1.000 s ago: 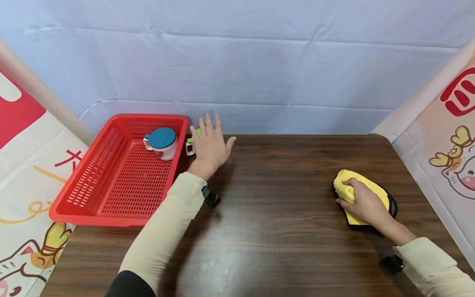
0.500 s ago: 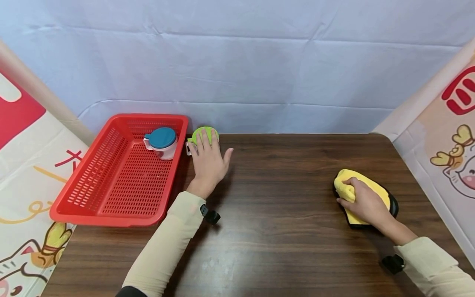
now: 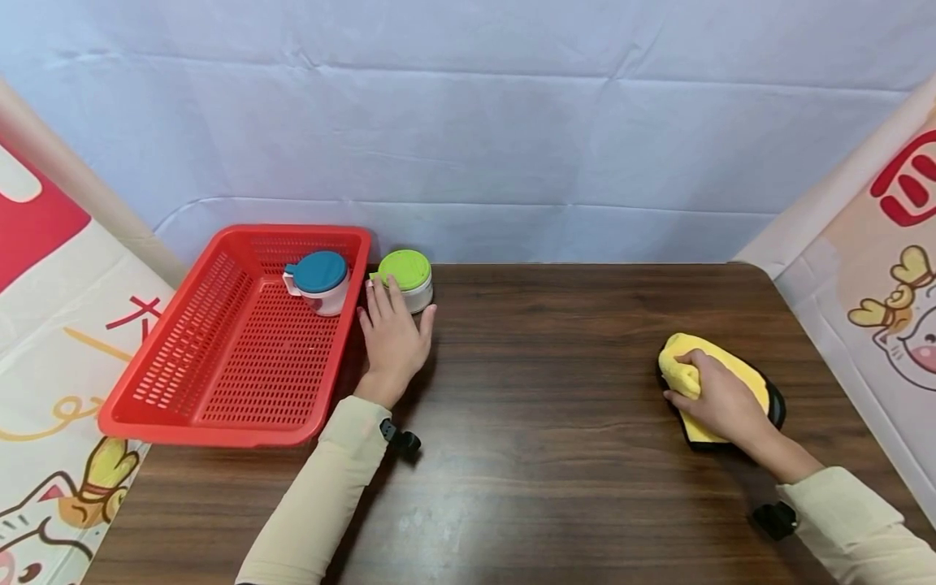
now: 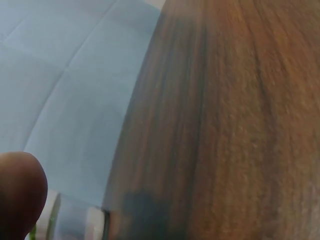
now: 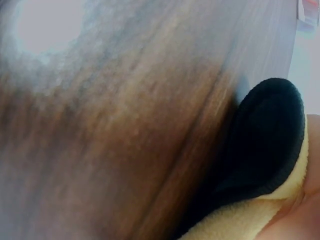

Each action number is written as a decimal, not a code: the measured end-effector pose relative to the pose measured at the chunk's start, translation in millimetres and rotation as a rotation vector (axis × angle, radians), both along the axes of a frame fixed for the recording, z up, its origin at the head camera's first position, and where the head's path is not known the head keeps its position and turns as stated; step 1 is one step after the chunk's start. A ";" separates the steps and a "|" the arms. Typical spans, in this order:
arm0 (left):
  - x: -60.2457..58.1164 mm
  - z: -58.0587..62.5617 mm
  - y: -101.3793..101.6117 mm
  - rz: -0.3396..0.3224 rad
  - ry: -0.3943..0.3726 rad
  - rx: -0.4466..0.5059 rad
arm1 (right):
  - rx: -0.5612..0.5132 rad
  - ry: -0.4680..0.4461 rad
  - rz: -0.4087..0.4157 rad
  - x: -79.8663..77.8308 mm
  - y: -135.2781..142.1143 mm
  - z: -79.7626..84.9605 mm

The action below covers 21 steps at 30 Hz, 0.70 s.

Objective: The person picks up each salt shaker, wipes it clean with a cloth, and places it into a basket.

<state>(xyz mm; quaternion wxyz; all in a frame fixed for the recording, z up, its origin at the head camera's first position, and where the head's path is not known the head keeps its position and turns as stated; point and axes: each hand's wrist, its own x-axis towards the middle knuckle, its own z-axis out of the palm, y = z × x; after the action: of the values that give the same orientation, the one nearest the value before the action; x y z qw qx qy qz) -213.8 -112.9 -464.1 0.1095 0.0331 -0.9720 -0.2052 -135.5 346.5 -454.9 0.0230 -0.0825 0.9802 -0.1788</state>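
My left hand (image 3: 395,340) has its fingers straight and slightly spread. Its fingertips overlap the handle side of a clear jar with a lime-green lid (image 3: 406,268), which stands upright at the table's back edge. In the left wrist view one fingertip (image 4: 20,192) shows, with part of the jar (image 4: 72,220) low behind it. Far to the right, my right hand (image 3: 724,406) grips a bunched fold of a yellow cleaning cloth (image 3: 731,366) with black edging, lying on the table. The right wrist view shows the cloth's black edge (image 5: 270,135) curled up.
Left of the jar is a red perforated plastic basket (image 3: 197,433). Inside, at its back right corner, stands a similar handled jar with a blue lid (image 3: 322,272). The dark wooden table (image 3: 541,390) meets a pale fabric backdrop (image 3: 497,146) behind, with printed cloth on both sides.
My left hand has drawn back toward me and slightly left, from over the green-lidded jar to its near side, uncovering most of the lid. The right hand and cloth have stayed put.
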 end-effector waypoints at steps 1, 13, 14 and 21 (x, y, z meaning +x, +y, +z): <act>-0.4 -1.9 -1.0 0.005 0.010 0.025 | -0.001 0.002 0.000 0.1 0.1 -0.1; -10.5 -15.4 -13.9 0.067 0.103 0.300 | -0.002 0.002 0.004 0.7 -1.2 0.4; -11.4 -16.2 -15.0 0.067 0.105 0.319 | -0.002 0.002 0.005 0.5 -1.4 0.5; -15.7 -21.7 -18.6 0.046 0.169 0.400 | -0.002 0.003 0.005 -0.2 -0.8 0.0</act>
<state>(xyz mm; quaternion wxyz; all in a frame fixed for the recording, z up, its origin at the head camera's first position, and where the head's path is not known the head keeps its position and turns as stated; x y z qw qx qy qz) -229.5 -131.5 -485.8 0.1863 0.0591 -0.8983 -0.3934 -135.7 345.6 -454.9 0.0221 -0.0852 0.9798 -0.1798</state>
